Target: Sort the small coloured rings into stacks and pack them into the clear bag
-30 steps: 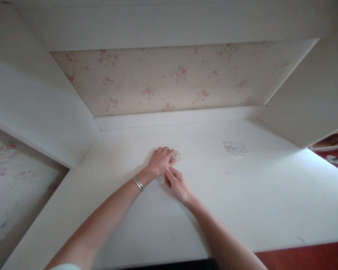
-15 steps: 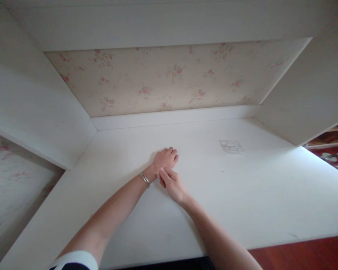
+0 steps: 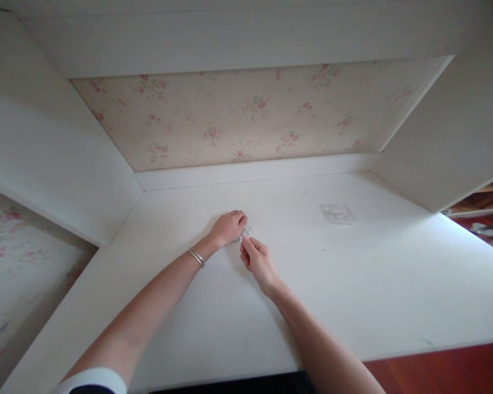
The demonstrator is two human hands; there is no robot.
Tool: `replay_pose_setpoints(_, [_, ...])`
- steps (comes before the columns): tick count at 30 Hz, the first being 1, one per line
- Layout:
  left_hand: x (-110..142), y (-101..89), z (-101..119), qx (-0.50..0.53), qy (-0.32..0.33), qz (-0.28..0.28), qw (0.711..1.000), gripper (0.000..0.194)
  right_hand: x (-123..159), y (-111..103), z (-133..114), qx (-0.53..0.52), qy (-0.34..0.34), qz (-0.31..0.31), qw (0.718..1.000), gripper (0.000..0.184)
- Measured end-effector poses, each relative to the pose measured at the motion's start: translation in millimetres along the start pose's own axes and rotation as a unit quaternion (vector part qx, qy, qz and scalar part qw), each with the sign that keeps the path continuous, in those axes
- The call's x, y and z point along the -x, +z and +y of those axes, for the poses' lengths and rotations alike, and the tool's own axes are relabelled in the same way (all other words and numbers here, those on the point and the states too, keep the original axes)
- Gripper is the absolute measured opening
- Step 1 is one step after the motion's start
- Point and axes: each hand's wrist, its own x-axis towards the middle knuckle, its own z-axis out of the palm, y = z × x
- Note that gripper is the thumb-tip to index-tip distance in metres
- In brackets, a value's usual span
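Note:
Some small, thin wire-like loops (image 3: 247, 230) show between my hands, low over the white desktop (image 3: 378, 273); their kind is too small to make out. Thumb and bent fingers of my right hand (image 3: 258, 260) pinch at the near side of these loops. Palm down just to the left, my left hand (image 3: 229, 225) has its fingers curled in beside them. What its fingertips hold is hidden. A silver bracelet (image 3: 196, 257) circles the left wrist.
A flat, clear plastic packet (image 3: 337, 214) lies on the desktop to the right. White panels (image 3: 57, 126) rise at both sides, with floral wallpaper (image 3: 230, 117) behind. Shelves with shiny objects (image 3: 487, 229) stand at the far right, and a red-brown floor (image 3: 443, 369) shows below.
My left hand has shifted left and slightly away, off the right hand it was touching. The small loops now show between them. My right hand has moved slightly right.

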Motion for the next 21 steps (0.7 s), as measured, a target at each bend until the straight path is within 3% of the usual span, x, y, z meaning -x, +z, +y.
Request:
replay_pose_setpoints(4, [5.4,-13.4,-16.1,0.072,-0.033,0.005,0.997,0.029,-2.4,-4.6,-2.5,-0.014,-0.006,0.03,0.999,0.04])
replay_pose_setpoints(6, [10.6,-16.9,-22.8,0.162,-0.076,-0.012,0.984,0.029,-4.2,-8.2,-4.2,-0.027,-0.01,0.047,0.998,0.039])
replay_pose_setpoints(10, [25.1,-19.3,-31.1,0.366,-0.172,-0.011,0.915,0.032,-9.5,-16.7,-8.1,-0.079,-0.005,0.084,0.993,0.036])
replay_pose_setpoints(13, [39.6,-22.6,-32.5,0.433,-0.178,0.013,0.883,0.035,-13.6,-21.7,-9.5,-0.096,0.002,0.107,0.99,0.036])
replay_pose_setpoints(15, [52.2,-26.8,-30.4,0.438,-0.172,0.022,0.882,0.037,-15.3,-23.2,-8.8,-0.077,-0.004,0.119,0.99,0.036])
replay_pose_setpoints(18, [75.8,-34.9,-22.0,0.392,-0.172,0.021,0.903,0.038,-15.1,-22.2,-5.1,-0.003,-0.019,0.127,0.992,0.038])
replay_pose_setpoints(21, [101.1,-41.6,-9.9,0.364,-0.178,0.008,0.914,0.038,-11.6,-19.4,0.8,0.155,-0.05,0.124,0.979,0.039])
